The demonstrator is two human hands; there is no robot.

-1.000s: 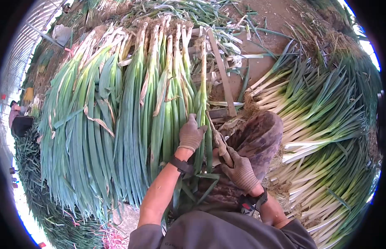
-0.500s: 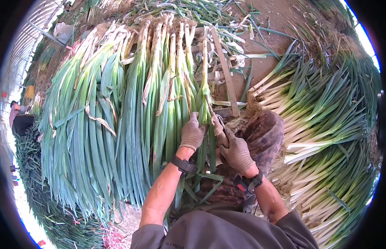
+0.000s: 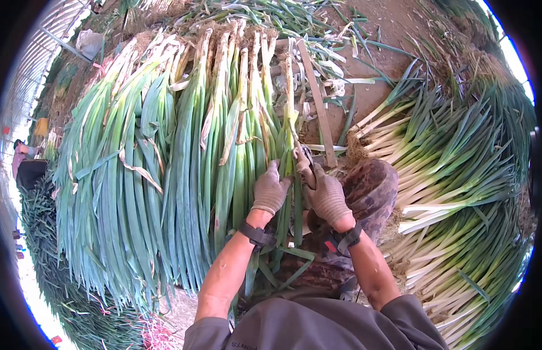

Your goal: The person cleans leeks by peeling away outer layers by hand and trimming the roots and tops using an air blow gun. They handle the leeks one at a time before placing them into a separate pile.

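My left hand (image 3: 271,189), in a brownish knit glove, is closed around the green leaves of a long green onion (image 3: 289,87), whose pale stalk and roots point away from me. Close beside it, my gloved right hand (image 3: 327,197) grips a brownish hand tool with a thin, nozzle-like tip (image 3: 304,163). That tip lies against the green onion where the pale stalk turns into leaves. The tool's exact kind is hard to make out. Left of my hands, a wide row of long green onions (image 3: 189,157) lies side by side, roots at the far end.
A flat wooden strip (image 3: 316,99) lies beyond my right hand. To the right is a big heap of green onions (image 3: 451,151) with white stalks. Loose leaves (image 3: 265,14) litter the ground at the far side. Another person (image 3: 29,163) is at the far left.
My right hand and the tool have shifted slightly up and left, the tip moving further up the green onion. My left hand stays almost in place on the leaves.
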